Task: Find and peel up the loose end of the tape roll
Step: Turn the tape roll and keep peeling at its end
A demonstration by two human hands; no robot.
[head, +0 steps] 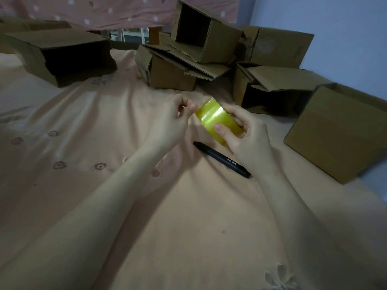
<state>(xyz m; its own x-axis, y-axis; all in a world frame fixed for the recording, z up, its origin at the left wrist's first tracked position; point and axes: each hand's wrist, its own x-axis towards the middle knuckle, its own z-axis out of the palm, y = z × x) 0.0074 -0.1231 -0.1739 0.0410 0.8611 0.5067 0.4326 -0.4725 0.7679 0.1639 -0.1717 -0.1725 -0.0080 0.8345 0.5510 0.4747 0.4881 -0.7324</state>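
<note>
Tape roll [219,121], yellow and glossy, sits just above the middle of the view, held in the air over the peach bedsheet [167,227]. The right hand [245,135] grips it from the 4 o'clock side, thumb pressed flat on the outer band and the other fingers curled around the far rim. The left hand [178,116] comes in from 9 o'clock with its fingers bunched, the tips pinching or picking at the roll's near-left edge; whether a flap of tape is already between them cannot be told.

Trouble is most likely to come from the tape itself. The film is shiny and the same colour all over, so the seam is hard to spot, and a nail scraping in the wrong place would find nothing or only split a thin sliver off the end. A sliver torn at an angle would leave a narrower, harder end to catch. The right thumb lies across the band and could be covering the seam, or could pin the end down while the other hand tries to lift it. A loose hold would let the roll turn under the picking.

Both forearms reach forward from the bottom corners and converge on the roll. A black pen [222,160] lies on the sheet at 6 o'clock of the roll, and cardboard boxes [173,74] stand beyond it from 10 to 3 o'clock.
</note>
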